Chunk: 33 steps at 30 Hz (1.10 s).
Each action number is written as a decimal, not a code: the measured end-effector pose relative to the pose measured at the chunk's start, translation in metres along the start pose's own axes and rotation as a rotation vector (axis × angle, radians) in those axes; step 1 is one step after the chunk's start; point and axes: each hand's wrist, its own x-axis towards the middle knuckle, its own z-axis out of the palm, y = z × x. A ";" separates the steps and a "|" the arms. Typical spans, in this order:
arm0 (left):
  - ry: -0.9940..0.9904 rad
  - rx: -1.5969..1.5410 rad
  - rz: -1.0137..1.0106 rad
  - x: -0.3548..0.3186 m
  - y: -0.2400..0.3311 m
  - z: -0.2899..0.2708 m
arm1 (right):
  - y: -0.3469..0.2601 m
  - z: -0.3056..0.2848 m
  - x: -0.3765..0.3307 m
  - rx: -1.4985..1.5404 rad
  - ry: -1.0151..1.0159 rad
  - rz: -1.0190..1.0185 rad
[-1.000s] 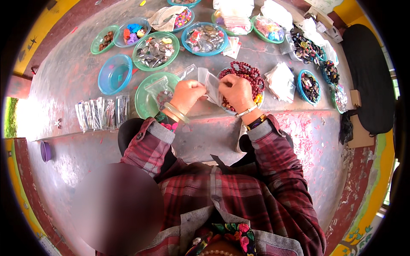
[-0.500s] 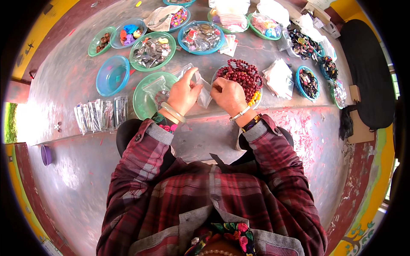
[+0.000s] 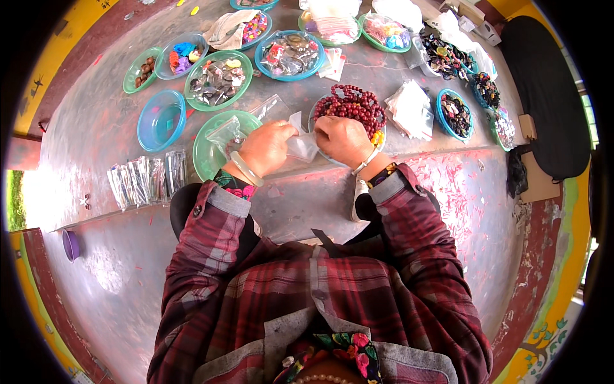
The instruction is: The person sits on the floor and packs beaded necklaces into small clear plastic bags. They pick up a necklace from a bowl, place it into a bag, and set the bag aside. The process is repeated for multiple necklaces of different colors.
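A long grey worktop with worn red paint fills the view, and the person in a plaid shirt leans over its near edge, both forearms coming up from below and bent in toward each other. The left hand lies knuckles up with its fingers curled, pinching the left side of a small clear plastic bag; a pale bangle sits on that wrist. The right hand is closed too, gripping the bag's right side, so the bag hangs between the two hands just above the worktop's front edge. Right behind the right hand, partly covered by it, stands a bowl heaped with dark red beads. Under and behind the left hand sits a green plate with more clear bags on it. Left of that is an empty blue bowl, and nearer the edge a row of narrow clear packets. To the right of the beads lies a stack of white bags. Farther back, a line of green and blue dishes holds mixed colourful small items, too small to tell apart.
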 end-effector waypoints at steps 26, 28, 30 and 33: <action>0.106 -0.021 -0.441 0.000 -0.002 -0.015 | 0.176 0.035 -0.024 -0.237 -0.200 0.874; 0.093 -0.002 -0.453 -0.001 -0.004 -0.013 | 0.157 0.022 -0.016 -0.062 -0.089 0.908; 0.088 0.013 -0.445 -0.002 -0.007 -0.012 | 0.110 -0.004 0.000 0.232 0.056 0.985; 0.095 0.035 -0.401 -0.005 -0.012 -0.004 | 0.102 -0.020 0.008 0.263 0.137 0.750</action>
